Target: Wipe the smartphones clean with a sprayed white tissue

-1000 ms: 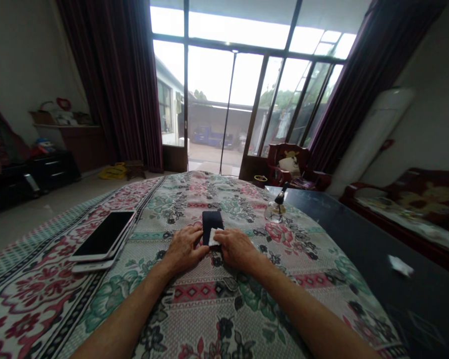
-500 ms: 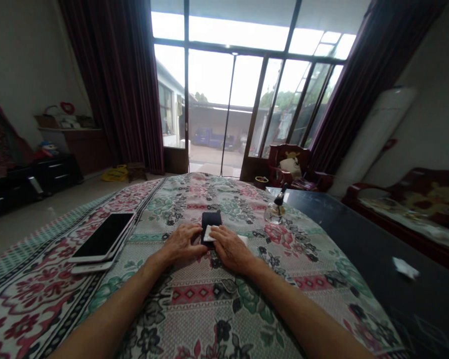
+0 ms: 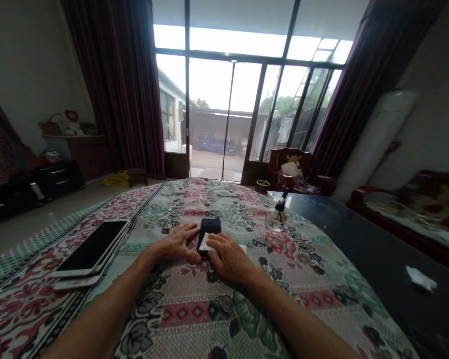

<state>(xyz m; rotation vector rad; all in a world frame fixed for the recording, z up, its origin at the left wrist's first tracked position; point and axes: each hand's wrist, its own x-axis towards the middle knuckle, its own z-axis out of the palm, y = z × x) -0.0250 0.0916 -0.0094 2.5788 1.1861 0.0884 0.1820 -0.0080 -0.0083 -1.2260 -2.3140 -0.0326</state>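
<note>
A small dark rectangular object point(image 3: 210, 226) lies on the patterned tablecloth in front of me; I cannot tell its exact kind. My left hand point(image 3: 177, 243) rests along its left side, thumb near the lower corner and fingers stretched out and apart. Over the lower part of the object, my right hand point(image 3: 228, 253) presses a folded white tissue point(image 3: 205, 243) under its bent fingers. A bit of white also shows past the right side of that hand. Part of the dark object is hidden by the tissue and right fingers.
Stacked phone-like devices point(image 3: 92, 249) lie at the left. A clear glass bottle point(image 3: 276, 219) with a dark top stands at the right. Beyond it, a crumpled tissue point(image 3: 421, 278) lies on a dark tabletop point(image 3: 381, 259). A wooden chair point(image 3: 290, 164) stands by the glass doors.
My left hand has flattened, with thumb and fingers spread wider along the dark object. My right hand stays on the tissue, now slightly lower. The whole view has shifted a little.
</note>
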